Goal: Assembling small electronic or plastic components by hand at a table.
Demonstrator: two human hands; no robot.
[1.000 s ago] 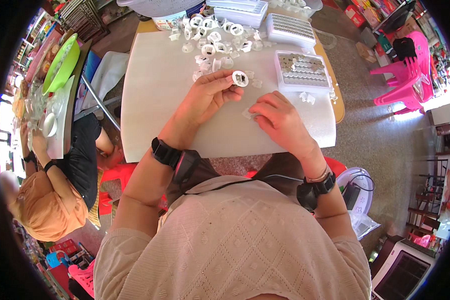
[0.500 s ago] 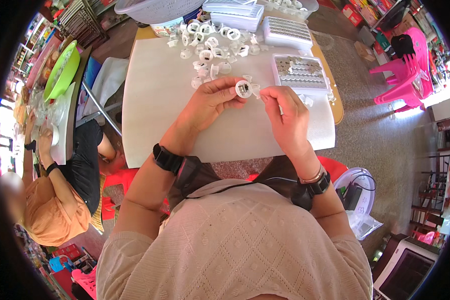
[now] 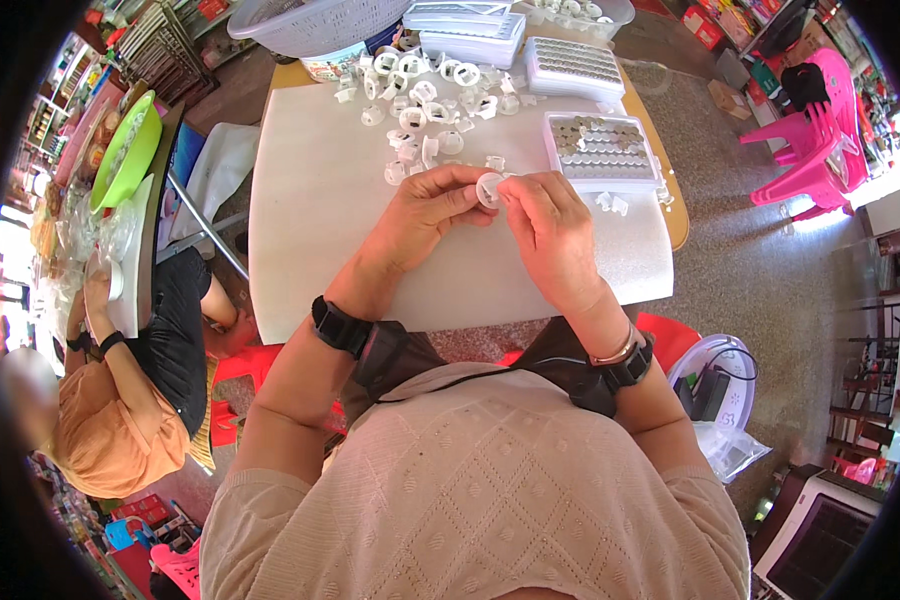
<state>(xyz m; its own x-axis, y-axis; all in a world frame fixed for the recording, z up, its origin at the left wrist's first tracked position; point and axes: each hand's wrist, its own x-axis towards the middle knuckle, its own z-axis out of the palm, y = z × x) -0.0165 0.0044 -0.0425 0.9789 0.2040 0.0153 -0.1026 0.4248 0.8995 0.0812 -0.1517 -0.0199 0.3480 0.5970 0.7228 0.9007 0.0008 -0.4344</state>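
Observation:
In front of me, above the table, my left hand [image 3: 420, 218] pinches a small white round plastic case [image 3: 488, 190] between thumb and fingers. Its pale face is turned up. My right hand [image 3: 558, 240] is closed, with thumb and forefinger pressed against the case's right edge; any smaller piece between those fingertips is hidden. Just beyond my hands lies a small white plastic piece [image 3: 495, 162]. Farther off, several similar white round cases [image 3: 412, 119] are scattered loosely, some with dark parts inside.
A white tray [image 3: 610, 187] of small round silvery discs sits at the right of the white-topped table [image 3: 310, 220]. Behind it are stacked trays [image 3: 573, 68] and a grey basket [image 3: 320, 30]. At far left, a person [image 3: 120, 420] sits by a green basin [image 3: 130, 150].
My right hand has moved left and now meets the case. The dark metal inside the case showed before; now a whitish face shows instead.

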